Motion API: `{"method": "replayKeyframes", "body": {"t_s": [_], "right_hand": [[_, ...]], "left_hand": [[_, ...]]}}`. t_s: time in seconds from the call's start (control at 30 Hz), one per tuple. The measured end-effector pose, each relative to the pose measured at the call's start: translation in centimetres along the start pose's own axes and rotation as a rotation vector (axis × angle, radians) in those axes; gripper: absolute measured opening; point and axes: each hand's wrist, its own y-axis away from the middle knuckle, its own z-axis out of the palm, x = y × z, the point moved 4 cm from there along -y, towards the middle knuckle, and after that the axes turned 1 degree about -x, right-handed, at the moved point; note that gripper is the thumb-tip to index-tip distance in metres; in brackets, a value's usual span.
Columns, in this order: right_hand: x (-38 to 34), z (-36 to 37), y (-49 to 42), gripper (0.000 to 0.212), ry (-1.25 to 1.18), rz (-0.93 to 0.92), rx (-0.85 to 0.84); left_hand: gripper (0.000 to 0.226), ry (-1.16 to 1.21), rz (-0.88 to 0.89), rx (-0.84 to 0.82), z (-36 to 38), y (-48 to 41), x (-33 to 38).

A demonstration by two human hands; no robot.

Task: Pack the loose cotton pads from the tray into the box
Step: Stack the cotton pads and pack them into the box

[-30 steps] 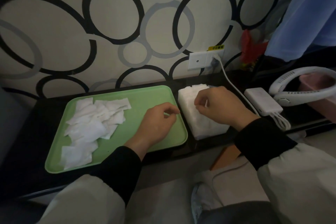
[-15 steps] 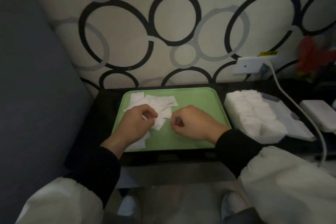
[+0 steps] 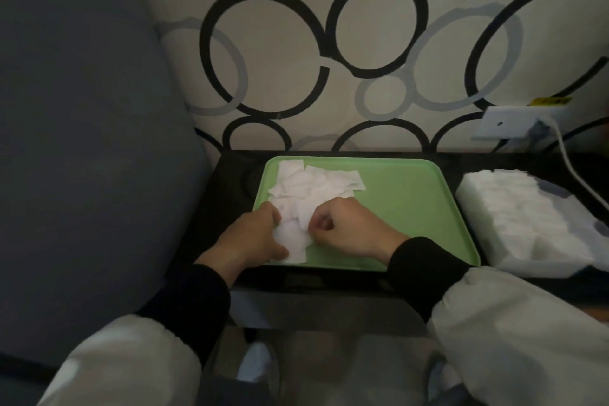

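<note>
Wall socket, white cable, perhaps sofa.

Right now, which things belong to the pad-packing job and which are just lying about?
In the job: loose cotton pads; green tray under them; box of packed pads to the tray's right; left hand and right hand, both gripping pads.
Lying about: wall socket; white cable; grey cushion on the left.

No legible words, brands or numbers anywhere, small yellow rectangular sticker on the patterned wall just above a white plastic wall socket, dark print on the sticker, too blurred to read
</note>
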Motion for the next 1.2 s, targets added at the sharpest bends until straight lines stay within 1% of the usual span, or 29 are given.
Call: {"method": "replayKeyframes", "body": {"t_s": [0.07,0.17,0.27,0.33,0.37,0.43,0.53,0.6,0.67,0.73,0.8,0.87,0.9,0.97,1.1,1.2], "right_hand": [[-0.1,0.4,-0.4,0.015,0.014,0.005,-0.001],[0.1,0.4,-0.7,0.013,0.018,0.035,0.029],[0.5,0.2,-1.0,0.012,-0.01,0.057,0.039],[0.4,0.0,-1.0,0.011,-0.128,0.066,0.049],[0.1,-0.1,-1.0,0.014,-0.207,0.058,0.041],[-0.7,-0.3,-0.9,0.024,-0.399,0.035,-0.007],[-1.5,-0.2,-0.5,0.026,-0.679,0.07,-0.042],[-1.4,-0.1,-0.6,0.026,-0.695,0.08,0.013],[-1.0,-0.2,-0.7,0.018,-0.716,0.09,0.062],[-0.6,-0.7,-0.6,0.007,-0.744,0.101,0.079],[-0.1,-1.3,-0.5,0.002,-0.8,0.152,0.108],[0.7,-1.8,-0.2,0.008,-0.857,0.226,0.147],[1.0,-2.0,-0.1,0.009,-0.872,0.255,0.169],[1.6,-2.3,0.3,0.009,-0.879,0.287,0.199],[2.3,-2.7,0.7,0.007,-0.885,0.313,0.215],[2.3,-2.9,0.8,0.007,-0.889,0.325,0.213]], "left_hand": [[0.05,0.029,-0.009,0.007,-0.1,-0.1,-0.3],[0.031,0.163,0.025,0.006,-0.4,-0.3,-0.6],[0.026,0.208,0.076,0.029,-1.3,-0.1,-0.7],[0.023,0.286,0.112,0.075,-2.1,0.2,-0.5],[0.022,0.36,0.124,0.085,-2.4,0.3,-0.4],[0.024,0.512,0.138,0.083,-2.5,0.5,-0.2],[0.028,0.636,0.172,0.073,-2.3,0.7,0.6],[0.03,0.667,0.208,0.075,-2.2,0.9,1.5],[0.035,0.683,0.215,0.072,-2.0,1.0,2.1],[0.034,0.687,0.178,0.06,-1.7,0.7,1.9],[0.023,0.631,0.108,0.11,-1.4,0.1,1.1],[0.016,0.457,0.015,0.189,-1.3,-0.4,0.1],[0.017,0.357,-0.025,0.19,-1.1,-0.4,-0.1],[0.023,0.205,-0.065,0.142,-0.5,-0.3,0.1],[0.028,0.144,-0.099,0.081,0.2,-0.5,0.3],[0.024,0.146,-0.102,0.086,0.3,-0.7,0.3]]}}
